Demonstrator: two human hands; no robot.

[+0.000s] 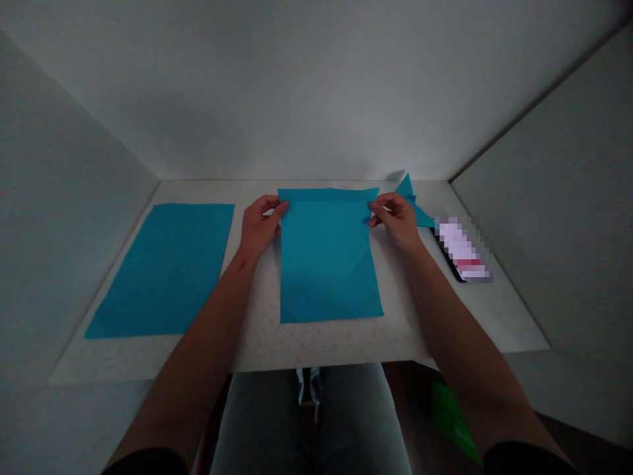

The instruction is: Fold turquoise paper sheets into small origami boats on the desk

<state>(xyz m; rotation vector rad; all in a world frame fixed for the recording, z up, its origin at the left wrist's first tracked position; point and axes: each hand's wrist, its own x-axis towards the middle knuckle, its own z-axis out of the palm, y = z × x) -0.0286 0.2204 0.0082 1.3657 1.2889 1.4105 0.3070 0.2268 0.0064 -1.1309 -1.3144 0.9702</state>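
A blue sheet of paper (329,264) is in front of me, with a narrow strip along its far edge set off by a crease. My left hand (262,221) pinches its far left corner between thumb and fingers. At the far right corner, my right hand (395,216) grips the same sheet in a pinch. Just behind my right hand is a folded blue paper shape (419,214) with pointed ends, partly hidden by the hand. Left of my left arm, a second blue sheet (168,264) lies flat on the table.
The pale speckled table (306,349) meets a white wall (306,99) at the back, with panels on both sides. A phone (459,251) with its screen lit and blurred lies at the right. Below the table at the right is a green object (452,419).
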